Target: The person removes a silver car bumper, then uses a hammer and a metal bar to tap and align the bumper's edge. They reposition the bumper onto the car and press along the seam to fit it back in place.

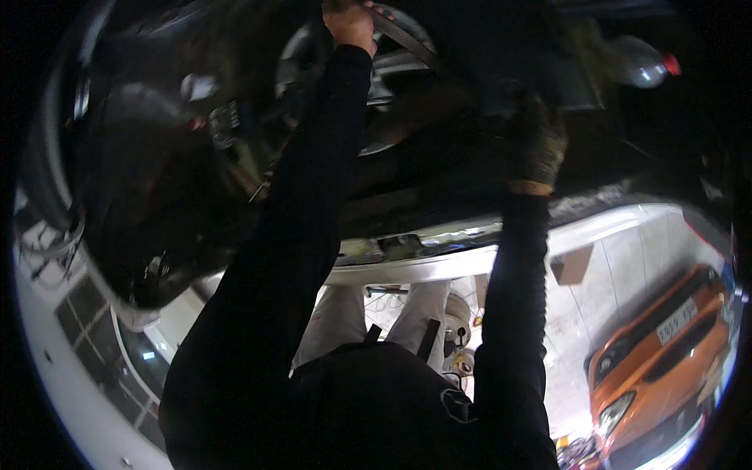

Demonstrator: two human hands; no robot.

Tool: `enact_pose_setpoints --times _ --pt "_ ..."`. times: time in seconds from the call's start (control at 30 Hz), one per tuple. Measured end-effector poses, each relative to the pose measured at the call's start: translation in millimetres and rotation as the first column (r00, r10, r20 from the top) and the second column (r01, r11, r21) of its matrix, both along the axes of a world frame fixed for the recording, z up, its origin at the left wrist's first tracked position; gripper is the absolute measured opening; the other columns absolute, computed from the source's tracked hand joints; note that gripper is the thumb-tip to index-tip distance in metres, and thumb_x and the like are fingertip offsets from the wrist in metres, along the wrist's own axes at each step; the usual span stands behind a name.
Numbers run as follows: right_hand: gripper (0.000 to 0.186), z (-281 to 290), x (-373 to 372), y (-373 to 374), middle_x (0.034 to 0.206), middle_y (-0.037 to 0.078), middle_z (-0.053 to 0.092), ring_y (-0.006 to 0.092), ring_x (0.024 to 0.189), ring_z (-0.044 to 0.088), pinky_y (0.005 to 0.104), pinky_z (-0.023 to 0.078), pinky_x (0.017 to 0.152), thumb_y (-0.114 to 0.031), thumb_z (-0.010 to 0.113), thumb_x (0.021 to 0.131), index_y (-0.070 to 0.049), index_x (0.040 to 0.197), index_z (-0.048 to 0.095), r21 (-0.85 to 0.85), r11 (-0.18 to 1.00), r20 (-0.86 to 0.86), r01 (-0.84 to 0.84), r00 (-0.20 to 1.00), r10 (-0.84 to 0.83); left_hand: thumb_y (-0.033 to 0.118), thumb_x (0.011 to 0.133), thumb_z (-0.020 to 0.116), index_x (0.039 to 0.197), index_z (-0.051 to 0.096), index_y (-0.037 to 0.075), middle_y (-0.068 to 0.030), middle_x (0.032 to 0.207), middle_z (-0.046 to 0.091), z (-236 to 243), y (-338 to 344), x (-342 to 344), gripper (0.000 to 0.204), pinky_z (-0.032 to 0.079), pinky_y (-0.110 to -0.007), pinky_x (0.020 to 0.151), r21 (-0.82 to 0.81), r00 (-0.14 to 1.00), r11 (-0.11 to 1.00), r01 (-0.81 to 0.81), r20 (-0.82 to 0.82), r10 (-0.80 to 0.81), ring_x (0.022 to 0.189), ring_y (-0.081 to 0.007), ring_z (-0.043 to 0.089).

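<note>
At the far top edge, my bare left hand [350, 25] is closed round a dark flat strip [407, 43], which slopes down to the right; its kind cannot be made out. Behind my hand and forearm lies a round, spoked silver wheel [291, 61], partly covered. My right hand [543, 149], in a dark work glove with a tan cuff, reaches into deep shadow at the right. Its fingers are lost in the dark and blur, so what they touch is hidden. A clear bottle [641, 69] with a red cap lies beyond it, to the right.
My arms pass over a pale, light-catching edge [415, 270] into a dark hollow. At left there is another small clear bottle [223, 129]. An orange car [658, 352] stands at lower right, near a brown flat piece [573, 265] on the pale floor.
</note>
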State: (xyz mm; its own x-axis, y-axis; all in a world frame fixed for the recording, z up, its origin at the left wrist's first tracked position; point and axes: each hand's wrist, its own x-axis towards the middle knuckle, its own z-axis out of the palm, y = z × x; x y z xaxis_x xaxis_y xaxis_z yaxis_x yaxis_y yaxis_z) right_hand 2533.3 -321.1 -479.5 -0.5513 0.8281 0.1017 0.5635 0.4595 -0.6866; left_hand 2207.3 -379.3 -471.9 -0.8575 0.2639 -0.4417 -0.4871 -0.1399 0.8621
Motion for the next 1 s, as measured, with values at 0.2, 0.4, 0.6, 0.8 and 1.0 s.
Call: enact_pose_setpoints --times 0.2,0.4,0.6,0.8,1.0 --pt "0.046 -16.9 0.1 9.4 0.101 0.009 0.075 0.0357 0.102 0.069 0.0467 0.057 0.085 -0.022 0.082 0.079 -0.020 0.124 0.070 0.391 0.909 0.172 -0.148 0.981 0.086 0.036 0.110 0.055 0.104 0.056 0.011 -0.0026 0.076 0.048 80.9 -144.8 -145.6 0.026 0.045 -0.041 0.056 -0.086 0.934 0.994 0.062 -0.346 -0.088 0.065 -0.0189 0.047" --pt "0.046 -1.2 -10.3 1.1 0.114 0.005 0.075 0.0333 0.100 0.069 0.0459 0.057 0.086 -0.014 0.076 0.082 -0.023 0.126 0.068 0.296 0.936 0.170 -0.191 0.975 0.145 0.041 0.110 0.053 0.112 0.060 0.007 -0.0031 0.076 0.053 78.8 -273.6 -163.4 0.035 0.047 -0.038 0.054 -0.528 0.895 0.820 0.220 -0.225 -0.385 0.062 -0.0163 0.053" --pt "0.042 -0.9 -3.4 0.6 0.112 0.006 0.074 0.0358 0.094 0.069 0.0481 0.057 0.082 -0.014 0.071 0.086 -0.023 0.127 0.068 0.289 0.936 0.257 -0.201 0.958 0.126 0.040 0.108 0.054 0.123 0.060 0.007 -0.0046 0.074 0.053 35.3 -394.7 -169.3 0.037 0.047 -0.036 0.052 -0.705 0.931 0.701 0.108 -0.176 -0.320 0.058 -0.0151 0.052" --pt "0.044 -12.1 7.8 7.9 0.117 0.008 0.074 0.0359 0.098 0.070 0.0472 0.057 0.084 -0.017 0.071 0.087 -0.021 0.131 0.067 0.379 0.895 0.379 -0.237 0.922 0.083 0.034 0.108 0.057 0.116 0.064 0.008 -0.0050 0.072 0.056 51.6 -473.0 -160.5 0.029 0.046 -0.033 0.054 -0.627 0.888 0.771 0.110 -0.287 -0.360 0.058 -0.0152 0.054" --pt "0.045 6.7 -23.3 -6.8 0.119 0.012 0.073 0.0355 0.104 0.071 0.0463 0.057 0.091 -0.031 0.072 0.089 -0.017 0.132 0.066 0.338 0.881 0.325 -0.330 0.920 0.220 0.038 0.106 0.060 0.098 0.068 0.007 -0.0048 0.071 0.059 203.8 -400.4 -81.0 0.033 0.049 -0.037 0.054 -0.716 0.841 0.680 0.160 -0.262 -0.474 0.059 -0.0178 0.058"
